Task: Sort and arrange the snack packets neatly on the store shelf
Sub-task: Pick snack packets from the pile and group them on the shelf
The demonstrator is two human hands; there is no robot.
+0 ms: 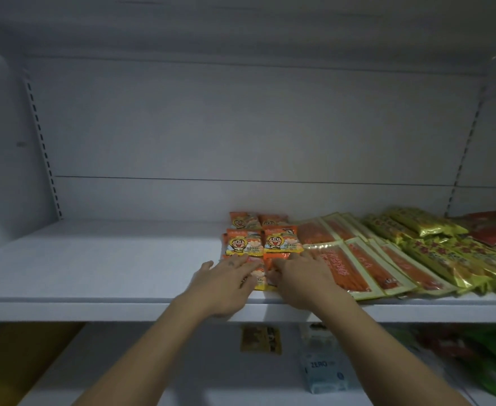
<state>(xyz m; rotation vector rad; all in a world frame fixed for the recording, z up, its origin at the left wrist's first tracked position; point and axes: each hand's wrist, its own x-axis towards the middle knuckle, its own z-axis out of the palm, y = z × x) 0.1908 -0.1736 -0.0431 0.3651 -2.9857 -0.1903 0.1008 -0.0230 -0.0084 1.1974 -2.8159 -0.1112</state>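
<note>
Small orange-and-yellow cartoon-face snack packets point(262, 240) lie in two columns on the white shelf point(109, 259). My left hand point(226, 281) rests flat with straight fingers on the front left packet point(260, 273). My right hand point(302, 276) lies flat beside it, fingers stretched over the front right packet point(270, 263). To the right lie long orange packets with clear windows point(358, 259), overlapping in rows. Further right are gold-green foil packets point(434, 244) and red packets point(492, 230).
The shelf's left half holds nothing. On the lower shelf are a small dark yellow packet point(260, 338), a pale blue "ZERO" pack point(323, 367), and green and red bags point(489, 356) at the right. A yellow box point(12, 361) sits at the lower left.
</note>
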